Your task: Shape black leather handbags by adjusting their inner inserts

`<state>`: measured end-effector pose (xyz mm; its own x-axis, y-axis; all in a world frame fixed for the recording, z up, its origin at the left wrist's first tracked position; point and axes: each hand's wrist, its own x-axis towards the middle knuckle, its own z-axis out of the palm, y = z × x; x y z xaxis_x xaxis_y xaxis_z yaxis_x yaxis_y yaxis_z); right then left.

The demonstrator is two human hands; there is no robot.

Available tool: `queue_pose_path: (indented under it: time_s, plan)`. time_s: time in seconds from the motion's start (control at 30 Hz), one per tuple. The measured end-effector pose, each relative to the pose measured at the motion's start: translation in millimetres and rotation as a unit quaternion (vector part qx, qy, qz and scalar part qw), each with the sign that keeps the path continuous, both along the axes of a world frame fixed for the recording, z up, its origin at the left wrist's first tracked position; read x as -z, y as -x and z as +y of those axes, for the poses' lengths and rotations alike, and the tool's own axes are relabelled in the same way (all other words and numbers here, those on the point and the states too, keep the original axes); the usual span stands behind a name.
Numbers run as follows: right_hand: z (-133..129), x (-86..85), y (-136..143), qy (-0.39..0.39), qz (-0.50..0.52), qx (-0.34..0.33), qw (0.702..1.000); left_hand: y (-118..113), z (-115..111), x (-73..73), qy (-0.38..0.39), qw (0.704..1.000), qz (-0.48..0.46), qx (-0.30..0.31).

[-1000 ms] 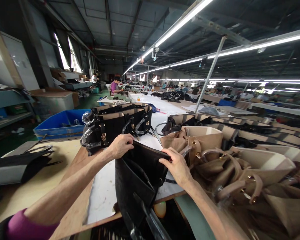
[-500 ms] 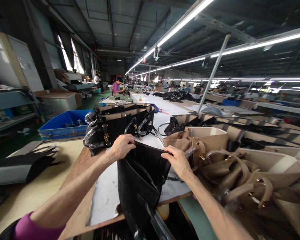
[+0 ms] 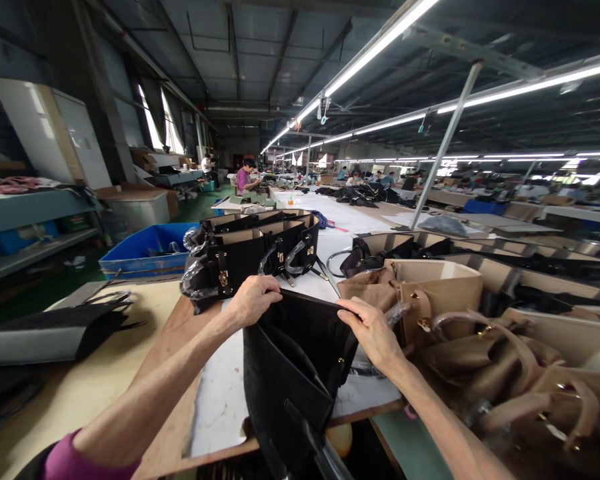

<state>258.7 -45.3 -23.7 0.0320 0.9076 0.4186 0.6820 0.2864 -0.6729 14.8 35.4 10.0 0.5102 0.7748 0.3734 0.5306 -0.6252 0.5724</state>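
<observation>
A black handbag point(image 3: 285, 380) stands at the table's near edge, its mouth gaping toward me and a plastic-wrapped handle hanging down its near side. My left hand point(image 3: 254, 300) pinches the far rim at its left end, fingers closed over the edge. At the right end of the same rim, my right hand point(image 3: 373, 330) grips between thumb and fingers. The rim is stretched straight between both hands. The inside of the bag is dark and its bottom is hidden. Just beyond stand finished-looking black handbags point(image 3: 245, 267) with gold clasps and wrapped handles.
Tan handbags point(image 3: 440, 287) crowd the right side, with a row of black ones behind them. On the left lies a black-and-grey bag point(image 3: 40, 333) on a wooden board. A blue bin point(image 3: 140, 250) sits past it. A slanted metal pole point(image 3: 445, 147) rises at right.
The whole scene has shifted slightly right and down as the view turned a little left. Both hands keep their hold on the black handbag's rim.
</observation>
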Motion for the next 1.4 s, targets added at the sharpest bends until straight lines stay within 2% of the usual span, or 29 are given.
queue_pose_path:
  time_s: [0.23, 0.4, 0.57, 1.0, 1.1, 1.2, 1.3, 1.4]
  plan:
    - [-4.0, -1.8, 3.4, -0.019, -0.029, 0.016, 0.999, -6.0, -3.1, -3.3, 0.038, 0.994, -0.001, -0.098]
    - [-2.1, 3.2, 1.5, -0.035, -0.048, 0.019, 0.998, -10.9, -2.6, -2.3, 0.043, 0.988, -0.001, -0.145]
    - [-1.0, 6.9, 0.2, -0.040, -0.054, 0.019, 0.998, -13.1, -1.7, -1.8, 0.042, 0.986, 0.003, -0.158]
    - [-5.5, 3.0, 5.8, -0.076, -0.103, 0.038, 0.991, -16.4, -3.2, -6.7, 0.031, 0.983, 0.034, -0.179]
    - [-5.7, -2.3, 6.9, -0.092, -0.159, 0.052, 0.982, -15.8, -3.5, -6.7, 0.027, 0.984, 0.028, -0.171]
    - [-4.9, -8.6, 11.7, -0.111, -0.248, 0.063, 0.960, -15.0, -3.4, -5.8, 0.027, 0.986, 0.022, -0.165]
    - [-1.4, -13.4, 22.8, -0.116, -0.332, 0.075, 0.933, -14.7, -3.0, -4.8, 0.027, 0.986, 0.020, -0.163]
    - [5.2, -15.1, 37.9, -0.113, -0.374, 0.085, 0.917, -14.7, -3.1, -4.2, 0.025, 0.986, 0.019, -0.163]
